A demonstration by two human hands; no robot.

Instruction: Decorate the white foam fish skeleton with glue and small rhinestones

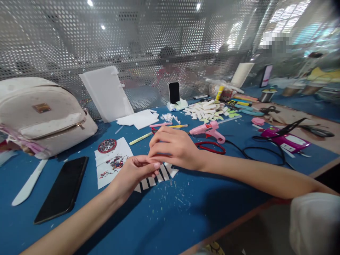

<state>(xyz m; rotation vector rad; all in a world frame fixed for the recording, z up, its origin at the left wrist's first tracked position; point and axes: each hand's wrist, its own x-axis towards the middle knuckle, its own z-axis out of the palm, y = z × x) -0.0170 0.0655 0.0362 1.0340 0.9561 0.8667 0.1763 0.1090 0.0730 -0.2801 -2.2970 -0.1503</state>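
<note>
Both of my hands meet over the middle of the blue table. My left hand (139,169) is closed in a pinch, its thumb pressed toward the fingers. My right hand (176,147) reaches in from the right, fingers bent down against the left fingertips. Whatever lies between them is hidden or too small to name. Just below the hands several cut white strips (152,181) lie in a row, with fine scraps scattered in front. Red-handled scissors (212,148) rest partly behind my right hand. To the left, white paper (102,181) bears loose colourful bits and a round red-rimmed dish (107,145) of them.
A pink glue gun (209,131) with a black cord lies right of centre, before a pile of white pieces (205,109). A black phone (62,191), a white plastic knife (29,184) and a white backpack (50,117) occupy the left. Perforated metal panels (143,42) stand behind.
</note>
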